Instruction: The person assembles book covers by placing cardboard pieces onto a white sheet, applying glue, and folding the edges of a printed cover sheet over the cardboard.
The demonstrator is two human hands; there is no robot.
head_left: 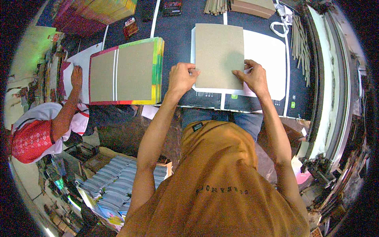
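Observation:
A grey-brown cardboard panel [219,55] lies over a white sheet [269,59] with rounded right corners. My left hand [183,77] is closed at the panel's lower left edge, thumb against the board; its curled fingers are partly hidden. On the opposite side, my right hand [254,79] grips the panel's lower right edge between thumb and fingers. To the left of my hands rests a stack of book covers [135,71], its top one showing two grey boards, a red border and green-yellow edges.
At far left, a co-worker's hand [76,77] rests on a white sheet [90,55]. Cardboard strips [301,51] and a white ring [278,29] lie right. Stacked boards [252,8] and colourful covers [92,15] sit behind. A long metal machine [329,87] borders the table's right side.

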